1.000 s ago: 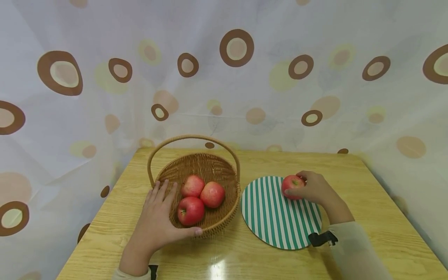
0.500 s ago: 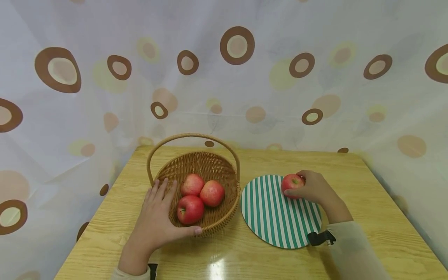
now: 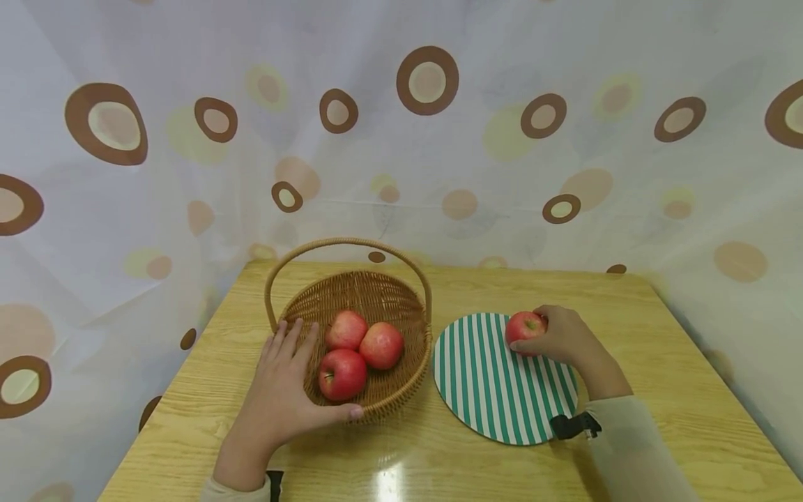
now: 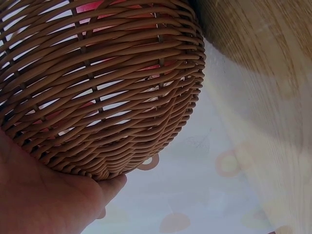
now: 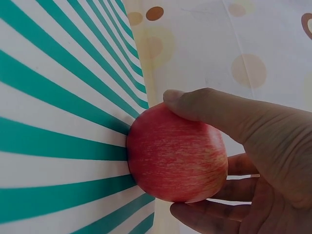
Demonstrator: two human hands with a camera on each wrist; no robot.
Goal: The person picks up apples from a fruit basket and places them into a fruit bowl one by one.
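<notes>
A wicker basket (image 3: 401,397) with a tall arched handle stands on the table, three red apples (image 3: 342,374) lying inside. My left hand (image 3: 276,401) rests on the basket's near left side, fingers spread and fairly straight at the rim, thumb along the front edge. In the left wrist view the palm and thumb (image 4: 113,187) lie against the woven wall (image 4: 112,87). To the right, my right hand (image 3: 567,339) grips another red apple (image 3: 523,331) over the far part of a round green-and-white striped mat (image 3: 483,390). The right wrist view has thumb and fingers around that apple (image 5: 175,153), right at the mat's surface.
The light wooden table (image 3: 452,467) carries the basket at left and the mat at right, with a gap of tabletop between them. A pale curtain (image 3: 477,160) with brown and yellow spots hangs behind and along both sides. Black straps sit at both wrists.
</notes>
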